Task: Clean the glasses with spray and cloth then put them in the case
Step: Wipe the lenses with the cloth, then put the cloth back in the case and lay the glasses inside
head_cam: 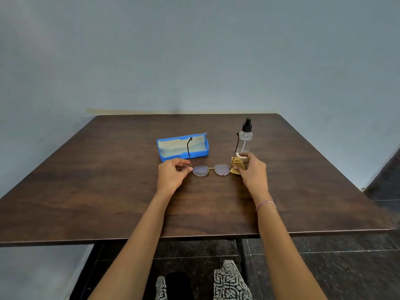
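From the head camera, the glasses (211, 169) stretch crosswise between both hands, low over the table (108, 180), arms unfolded and pointing away. The left hand (172, 176) pinches one end. The right hand (254, 174) grips the cloth (237, 165) against the other, with the spray bottle (245, 139) just behind it. The open case (183, 148) lies beyond, nearer the left hand.

Your right hand (253, 173) covers much of the cloth (237, 163) and the base of the spray bottle (245, 140), centre right. The table (97, 180) runs off frame at lower left; the lower right edge blurs.
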Demonstrator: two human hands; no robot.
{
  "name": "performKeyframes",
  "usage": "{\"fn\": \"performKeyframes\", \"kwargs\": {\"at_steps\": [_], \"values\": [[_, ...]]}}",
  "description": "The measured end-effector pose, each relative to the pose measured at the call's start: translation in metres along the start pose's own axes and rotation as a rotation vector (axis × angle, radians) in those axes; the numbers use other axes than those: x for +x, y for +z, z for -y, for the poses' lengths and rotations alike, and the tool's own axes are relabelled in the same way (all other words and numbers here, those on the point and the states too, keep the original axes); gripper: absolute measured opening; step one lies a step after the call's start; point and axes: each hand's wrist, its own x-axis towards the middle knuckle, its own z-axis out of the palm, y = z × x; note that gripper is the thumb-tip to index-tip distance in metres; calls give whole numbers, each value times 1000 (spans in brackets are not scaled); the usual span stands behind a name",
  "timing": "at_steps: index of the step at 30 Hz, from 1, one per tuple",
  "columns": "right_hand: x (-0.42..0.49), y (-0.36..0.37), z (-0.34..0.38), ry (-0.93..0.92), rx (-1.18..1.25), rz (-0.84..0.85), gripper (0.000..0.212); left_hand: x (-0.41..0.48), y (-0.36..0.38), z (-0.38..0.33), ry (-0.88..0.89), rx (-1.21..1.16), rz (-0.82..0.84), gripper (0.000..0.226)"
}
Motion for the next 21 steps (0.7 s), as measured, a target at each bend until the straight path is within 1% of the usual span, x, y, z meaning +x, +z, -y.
{"fn": "performKeyframes", "kwargs": {"at_steps": [6, 11, 14, 17, 21], "values": [[-12, -7, -4, -55, 54, -108, 39, -5, -2, -4, -38, -56, -28, 24], [-27, -9, -6, -62, 71, -159, 30, -12, -6, -4, -95, -110, -96, 22], [-36, -8, -2, -63, 121, -177, 26, -17, -9, -6, -134, -163, -131, 21], [-44, -4, 8, -70, 197, -152, 23, -24, -10, -11, -171, -213, -156, 18], [-49, 8, 23, -6, 345, -31, 19, -34, -9, -18, -201, -273, -174, 14]]}}
